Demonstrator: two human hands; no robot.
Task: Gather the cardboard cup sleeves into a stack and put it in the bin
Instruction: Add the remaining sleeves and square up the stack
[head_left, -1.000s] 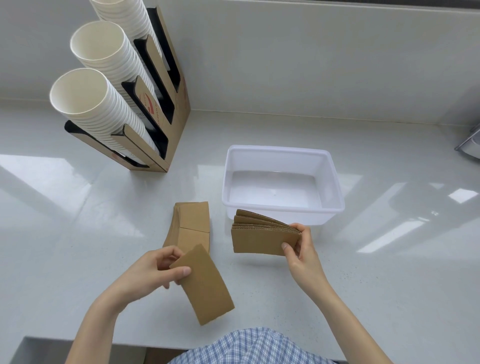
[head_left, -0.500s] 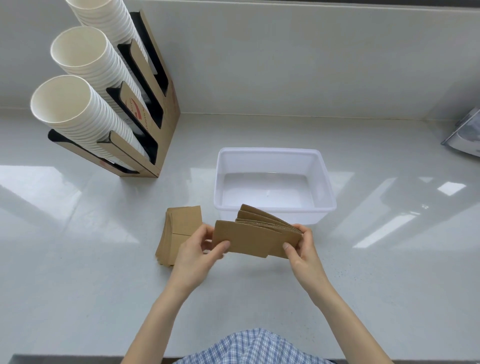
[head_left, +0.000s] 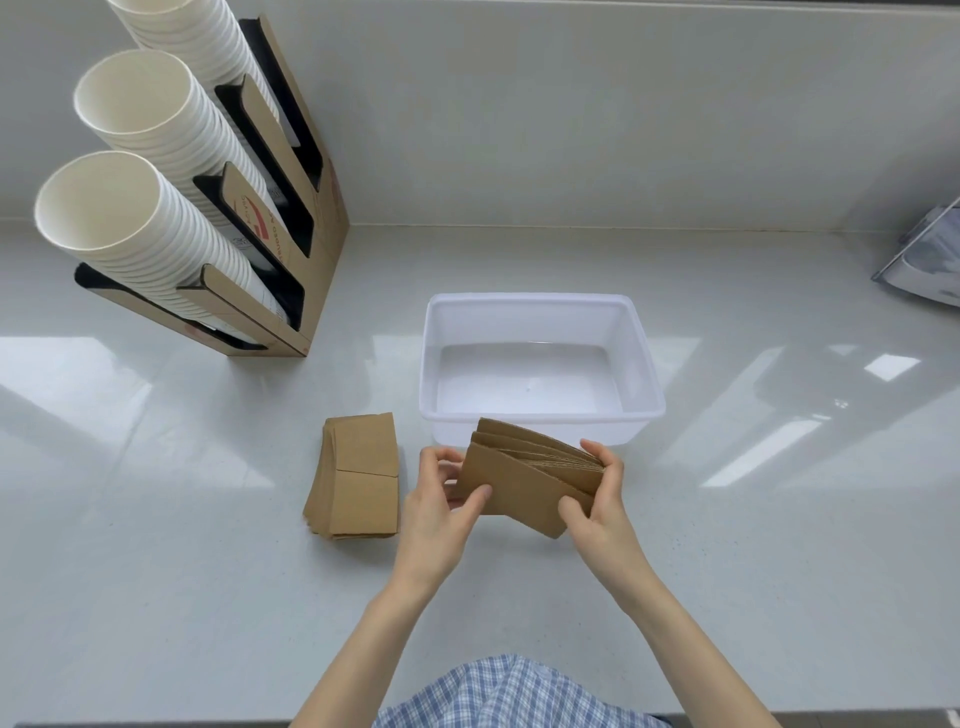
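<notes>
Both hands grasp a fanned bundle of brown cardboard cup sleeves (head_left: 524, 480) just above the glossy white table (head_left: 727, 545): left hand (head_left: 439, 506) pinching its left end, right hand (head_left: 597, 499) its right end. The translucent white plastic bin (head_left: 644, 358) sits just behind, mid-table. A second flat pile of brown sleeves (head_left: 358, 486) lies just left. Cardboard rack of white paper cups (head_left: 156, 187) at far-left corner.

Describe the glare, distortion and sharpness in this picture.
Head view: bright window-like reflections streak the glossy counter left and right of the bin; wide-angle bending curves the back wall edge and splays the cup holder; the held sleeve stack, left hand and right hand look sharp, with only soft shadows.
</notes>
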